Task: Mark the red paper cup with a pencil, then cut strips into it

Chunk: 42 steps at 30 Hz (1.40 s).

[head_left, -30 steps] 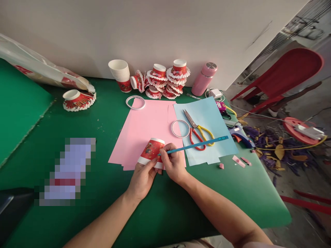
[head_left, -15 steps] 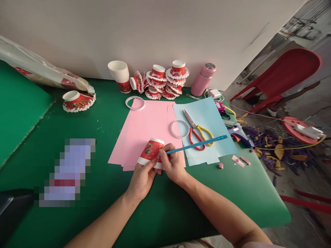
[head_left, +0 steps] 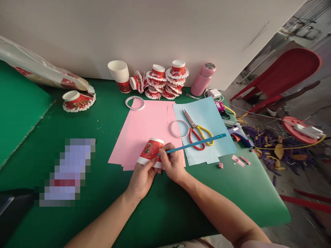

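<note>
A red paper cup (head_left: 152, 150) with white ends and a printed picture lies tilted in my left hand (head_left: 141, 179), whose fingers and thumb grip its lower side. My right hand (head_left: 172, 163) pinches a blue pencil (head_left: 196, 143), its tip touching the cup near my left thumb. Beneath and beyond the cup are pink sheets (head_left: 152, 120). To their right, light-blue sheets (head_left: 204, 110) carry scissors (head_left: 192, 124) with one red and one yellow handle. A white ring (head_left: 180, 128) rests across both papers, and a roll of white tape (head_left: 134, 103) sits at the pink sheets' far edge.
Along the wall stand stacked cups (head_left: 119, 74), several pleat-trimmed cups (head_left: 178, 74) and a pink flask (head_left: 203, 80). Another trimmed cup (head_left: 77, 101) is at left. A glue gun (head_left: 239, 135) and pink scraps (head_left: 238, 161) lie near the right edge of the green table (head_left: 103, 220).
The pencil's far end has shifted slightly left and up. Both hands and the cup stay almost where they were.
</note>
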### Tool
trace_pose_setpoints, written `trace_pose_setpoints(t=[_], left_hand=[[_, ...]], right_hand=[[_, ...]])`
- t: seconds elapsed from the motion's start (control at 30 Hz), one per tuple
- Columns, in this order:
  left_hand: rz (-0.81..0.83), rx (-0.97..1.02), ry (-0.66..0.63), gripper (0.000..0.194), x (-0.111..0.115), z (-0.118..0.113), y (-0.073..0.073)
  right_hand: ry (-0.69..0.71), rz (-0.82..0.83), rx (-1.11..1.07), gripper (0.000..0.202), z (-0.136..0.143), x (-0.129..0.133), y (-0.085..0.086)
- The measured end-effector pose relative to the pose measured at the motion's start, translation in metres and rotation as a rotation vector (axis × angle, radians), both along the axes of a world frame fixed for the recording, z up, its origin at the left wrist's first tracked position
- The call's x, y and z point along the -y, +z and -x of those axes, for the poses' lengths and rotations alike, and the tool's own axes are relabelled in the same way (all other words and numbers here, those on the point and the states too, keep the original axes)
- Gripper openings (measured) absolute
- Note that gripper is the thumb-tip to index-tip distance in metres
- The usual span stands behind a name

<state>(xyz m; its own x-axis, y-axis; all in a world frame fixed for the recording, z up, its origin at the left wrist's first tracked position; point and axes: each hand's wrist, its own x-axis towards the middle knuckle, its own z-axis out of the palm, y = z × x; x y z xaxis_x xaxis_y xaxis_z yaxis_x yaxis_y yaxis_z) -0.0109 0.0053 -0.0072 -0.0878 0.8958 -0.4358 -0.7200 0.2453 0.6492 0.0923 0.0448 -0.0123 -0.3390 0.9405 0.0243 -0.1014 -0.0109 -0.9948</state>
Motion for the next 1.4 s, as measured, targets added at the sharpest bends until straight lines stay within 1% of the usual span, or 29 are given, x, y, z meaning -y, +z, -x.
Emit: trace_pose_setpoints(t=[0.07, 0.13, 0.23, 0.3, 0.37, 0.47, 0.53, 0.6, 0.67, 0.8, 0.97, 1.03, 1.1, 1.2, 1.4], left_hand=[[0.0, -0.002, 0.0, 0.016, 0.0, 0.0, 0.0], [0.017, 0.012, 0.014, 0.016, 0.0, 0.0, 0.002], [0.063, 0.067, 0.06, 0.025, -0.001, 0.0, 0.005], [0.073, 0.105, 0.066, 0.03, -0.002, 0.001, 0.008], [0.07, 0.136, 0.053, 0.037, -0.002, 0.002, 0.01], [0.065, 0.164, 0.018, 0.046, -0.002, 0.005, 0.011], [0.062, 0.168, -0.018, 0.045, -0.001, 0.006, 0.01], [0.057, 0.159, -0.045, 0.039, 0.0, 0.006, 0.01], [0.04, 0.131, -0.053, 0.033, 0.002, 0.005, 0.011], [0.0, 0.027, -0.061, 0.032, 0.004, 0.002, 0.013], [-0.008, -0.083, -0.031, 0.023, 0.005, -0.001, 0.012], [0.004, -0.095, -0.007, 0.021, 0.004, 0.0, 0.011], [0.018, -0.099, 0.032, 0.02, 0.004, 0.0, 0.011], [0.026, -0.09, 0.073, 0.022, 0.002, 0.0, 0.01], [0.032, -0.074, 0.047, 0.025, 0.002, -0.002, 0.005]], right_hand=[[-0.06, -0.024, -0.021, 0.027, -0.001, -0.002, -0.002], [-0.19, -0.089, -0.038, 0.027, -0.003, -0.005, -0.003], [-0.368, -0.178, -0.047, 0.025, -0.006, -0.009, -0.005], [-0.412, -0.214, -0.017, 0.027, -0.008, -0.011, -0.004], [-0.408, -0.26, 0.045, 0.027, -0.01, -0.012, -0.003], [-0.308, -0.289, 0.103, 0.028, -0.012, -0.012, -0.001], [-0.234, -0.258, 0.093, 0.031, -0.012, -0.011, -0.002], [-0.203, -0.226, 0.081, 0.032, -0.011, -0.01, -0.002], [-0.21, -0.22, 0.089, 0.031, -0.01, -0.009, -0.002], [-0.212, -0.207, 0.107, 0.029, -0.009, -0.009, 0.0], [-0.182, -0.182, 0.119, 0.031, -0.007, -0.009, -0.003], [-0.207, -0.18, 0.098, 0.033, -0.006, -0.01, -0.005], [-0.261, -0.187, 0.076, 0.035, -0.007, -0.011, -0.005], [-0.312, -0.197, 0.037, 0.038, -0.01, -0.013, -0.003], [-0.281, -0.17, -0.045, 0.042, -0.015, -0.011, 0.007]])
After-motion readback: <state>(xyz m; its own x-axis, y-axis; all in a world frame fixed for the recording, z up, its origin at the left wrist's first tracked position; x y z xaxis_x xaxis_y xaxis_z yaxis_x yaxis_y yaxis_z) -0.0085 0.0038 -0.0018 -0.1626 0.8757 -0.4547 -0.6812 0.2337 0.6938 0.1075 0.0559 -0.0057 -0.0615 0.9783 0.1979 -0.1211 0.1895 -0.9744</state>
